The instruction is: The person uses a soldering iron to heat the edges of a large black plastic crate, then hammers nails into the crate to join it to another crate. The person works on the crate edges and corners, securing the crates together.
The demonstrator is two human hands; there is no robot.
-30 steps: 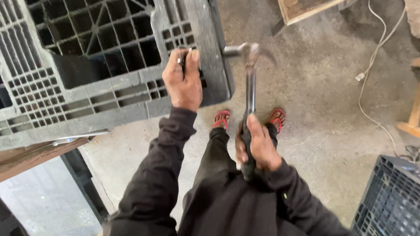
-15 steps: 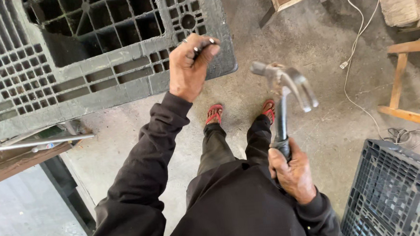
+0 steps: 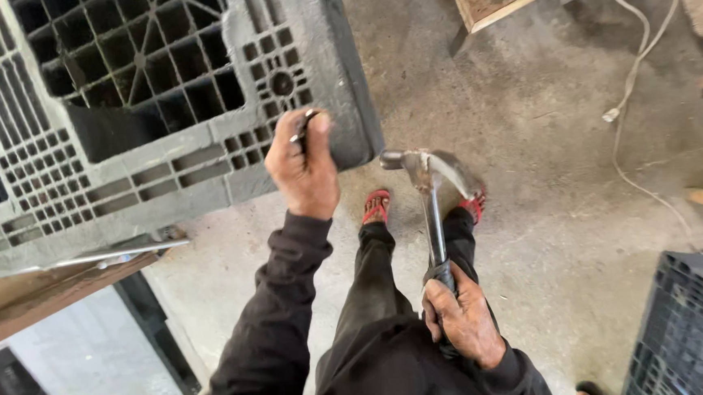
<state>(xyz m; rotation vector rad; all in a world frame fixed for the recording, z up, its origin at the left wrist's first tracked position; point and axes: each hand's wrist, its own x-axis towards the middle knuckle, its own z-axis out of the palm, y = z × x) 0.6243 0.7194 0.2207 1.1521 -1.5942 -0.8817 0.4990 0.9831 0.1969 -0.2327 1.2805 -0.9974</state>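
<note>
Hands at work on a grey plastic pallet [image 3: 161,136] lying on a bench: the left hand [image 3: 305,168] keeps its grip pinched shut on a small dark nail [image 3: 306,123] at the pallet's near corner, while the right hand [image 3: 461,321], closed round the handle, holds a steel claw hammer [image 3: 428,185] upright over the concrete floor [image 3: 545,177], beside a dark crate [image 3: 693,331].
</note>
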